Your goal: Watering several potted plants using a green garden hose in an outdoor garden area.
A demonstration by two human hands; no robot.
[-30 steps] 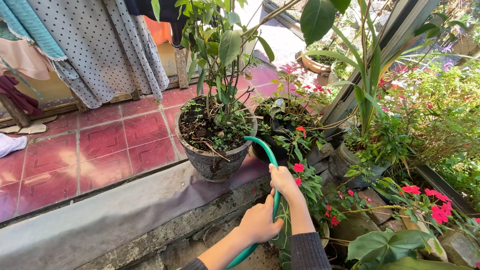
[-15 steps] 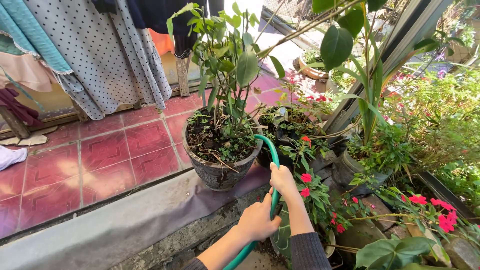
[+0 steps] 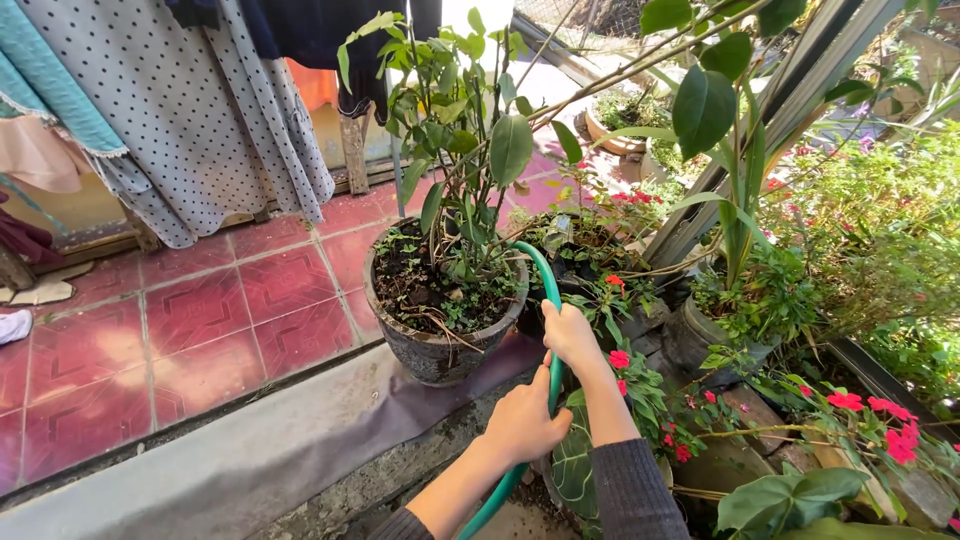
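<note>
Hose (image 3: 541, 290), green, runs up from bottom centre between my forearms and arcs over toward the rim of the dark round pot (image 3: 440, 345). Right hand (image 3: 572, 335) grips it higher up, fingers wrapped around the tube, just beside the pot's right edge. Left hand (image 3: 522, 420) holds it lower, fingers closed around the tube too, thumb side up. Nozzle end is hidden behind leaves, can't tell where it points or whether water is flowing. Pot holds a leafy shrub (image 3: 470, 140) and sits on a grey concrete ledge (image 3: 230, 470), wet patch under and beside it. Red flowers (image 3: 620, 360) just right of my right wrist, more potted plants behind. Red tiled floor (image 3: 200, 330) to the left, dotted cloth (image 3: 190, 110) hanging above it.
</note>
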